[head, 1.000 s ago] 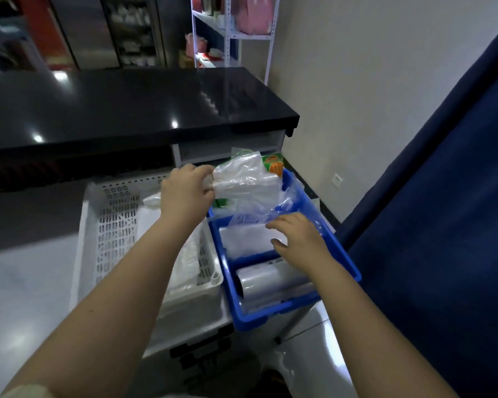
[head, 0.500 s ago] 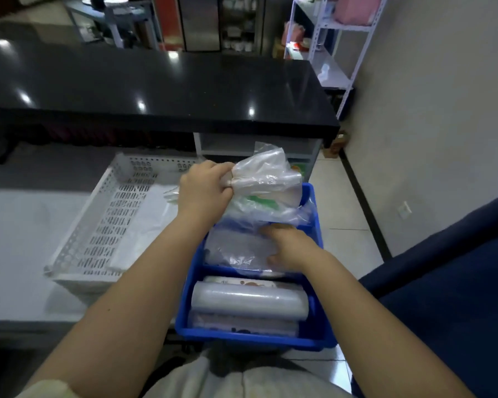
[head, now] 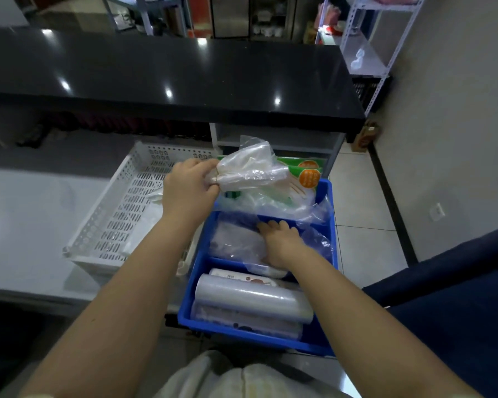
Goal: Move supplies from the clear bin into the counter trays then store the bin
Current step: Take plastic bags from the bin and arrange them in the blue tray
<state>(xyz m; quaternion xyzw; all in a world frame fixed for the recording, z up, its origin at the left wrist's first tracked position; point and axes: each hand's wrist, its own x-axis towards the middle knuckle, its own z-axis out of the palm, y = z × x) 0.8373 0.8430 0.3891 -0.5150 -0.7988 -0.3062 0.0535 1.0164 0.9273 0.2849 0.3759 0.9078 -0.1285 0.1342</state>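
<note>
Head view: clutching crumpled bundle of clear plastic bags (head: pixel 250 170) in left hand (head: pixel 189 186), grip curled round its neck, above 12 o'clock end of blue divided plastic tray (head: pixel 250 338). Pressing right hand (head: pixel 282 242), grip wide and flat, on clear plastic packet (head: pixel 236 242) in middle compartment. At tray's 9 o'clock, just beside, white perforated plastic basket (head: pixel 118 214) on pale table (head: pixel 23 225).

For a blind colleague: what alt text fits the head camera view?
A person's left hand grips a crumpled bundle of clear plastic bags above a blue divided tray, while the right hand rests on loose bags in its middle compartment. A roll of clear film lies in the near compartment; a white perforated basket sits to the left.
</note>
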